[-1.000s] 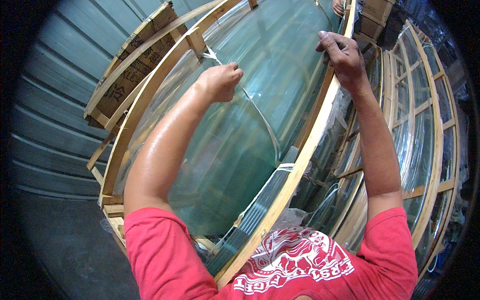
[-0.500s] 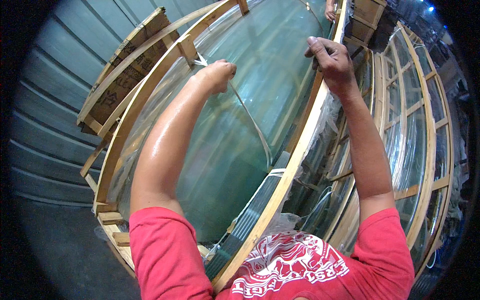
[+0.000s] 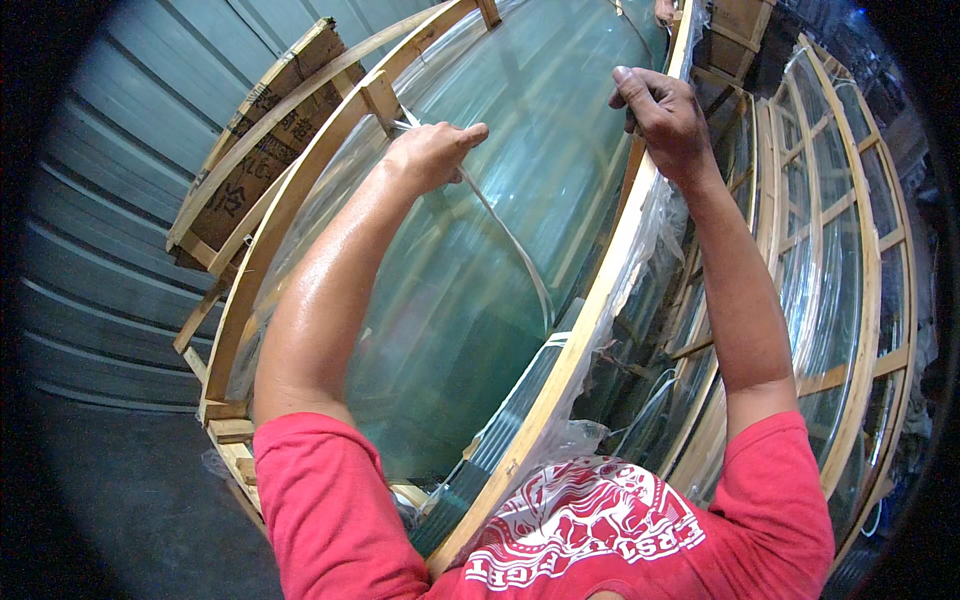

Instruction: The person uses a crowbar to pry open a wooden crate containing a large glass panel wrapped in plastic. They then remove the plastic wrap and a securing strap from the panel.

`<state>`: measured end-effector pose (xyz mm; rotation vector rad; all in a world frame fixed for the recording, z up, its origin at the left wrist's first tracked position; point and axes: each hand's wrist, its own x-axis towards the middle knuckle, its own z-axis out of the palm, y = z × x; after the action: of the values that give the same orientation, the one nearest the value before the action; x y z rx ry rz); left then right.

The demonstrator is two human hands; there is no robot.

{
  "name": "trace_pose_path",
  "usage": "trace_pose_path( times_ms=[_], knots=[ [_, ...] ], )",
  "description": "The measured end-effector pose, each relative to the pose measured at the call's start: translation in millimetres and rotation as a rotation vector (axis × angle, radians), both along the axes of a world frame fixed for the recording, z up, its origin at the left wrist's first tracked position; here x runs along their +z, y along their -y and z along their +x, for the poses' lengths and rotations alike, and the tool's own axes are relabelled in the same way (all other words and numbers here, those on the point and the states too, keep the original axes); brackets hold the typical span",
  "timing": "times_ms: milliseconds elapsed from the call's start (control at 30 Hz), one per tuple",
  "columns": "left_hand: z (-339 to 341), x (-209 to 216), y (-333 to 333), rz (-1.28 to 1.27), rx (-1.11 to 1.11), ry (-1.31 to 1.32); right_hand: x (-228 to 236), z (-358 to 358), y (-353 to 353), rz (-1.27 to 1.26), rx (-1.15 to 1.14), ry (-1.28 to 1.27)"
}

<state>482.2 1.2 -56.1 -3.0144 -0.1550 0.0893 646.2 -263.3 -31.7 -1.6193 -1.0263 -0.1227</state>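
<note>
Left hand (image 3: 435,158): fingers curled in, closed around a thin white strap (image 3: 528,265), index finger poking out. Strap comes off a wood block (image 3: 380,98) just behind that hand, passes through the grip, then hangs in a slack curve across the glass (image 3: 440,350) toward the near rail (image 3: 590,320).

Right hand (image 3: 670,120): fingers curled, thumb laid out over them, up over the near rail. Can't tell whether anything is pinched in there, or whether the hand touches the rail.

Glass: big greenish sheet, below both hands, between the near rail and the far rail (image 3: 318,155). Ribbed stack of edges (image 3: 500,420) along the near rail, with a white tie (image 3: 558,340) at its upper end. Clear film (image 3: 655,240) hangs off the outer side of the near rail.

Further out: more wood frames (image 3: 865,260) with glass on the right. Printed wood crate (image 3: 235,190) upper left, beside a ribbed metal wall (image 3: 110,250). Dark floor (image 3: 120,480) lower left. Another person's hand (image 3: 664,10) at the top edge by the near rail, mostly cut off; grip unclear.
</note>
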Motion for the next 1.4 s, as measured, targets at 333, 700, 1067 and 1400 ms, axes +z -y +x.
trace_pose_path(
  times_ms=[333,700,1067,1400],
  knots=[
    [-20.9,4.1,3.8,0.052,-0.128,0.026,-0.2,-0.2,0.4,-0.002,-0.026,0.027],
    [-67.3,43.0,31.2,0.045,0.046,0.422,-1.3,1.2,1.8,-0.026,-0.027,-0.005],
    [-25.7,-27.2,13.2,0.175,0.013,0.246,5.3,-0.4,2.8,-0.108,-0.020,-0.010],
    [-71.2,-40.3,12.0,0.187,-0.164,0.433,-0.2,4.2,0.3,-0.059,-0.007,-0.035]
  ],
)
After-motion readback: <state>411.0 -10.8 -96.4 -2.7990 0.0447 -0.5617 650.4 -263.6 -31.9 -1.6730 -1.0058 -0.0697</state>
